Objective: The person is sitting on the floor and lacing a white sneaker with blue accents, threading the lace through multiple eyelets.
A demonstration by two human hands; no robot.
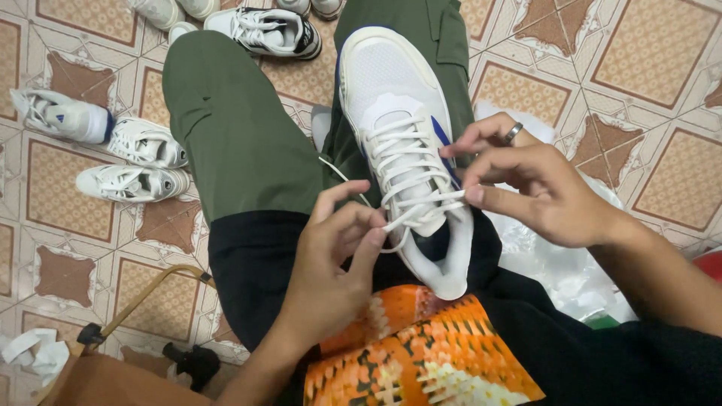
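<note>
On the lap, across the green-trousered legs (226, 128), we found a white sneaker (398, 98) lying toe away from the wearer, heel over the dark shorts, above an orange patterned cloth (421, 353). Other white shoes (128, 162) stood on the tiled floor (647, 60) toward its left edge; crumpled clear plastic (556, 263) lay at the right. The left hand (331, 263) pinched the loose white lace (391, 222) near the top eyelets. The right hand (526, 184), ringed, closed its fingertips on the lace at the opposite side. In our judgement, even tension on both ends and flat, untwisted lacing would serve best.
</note>
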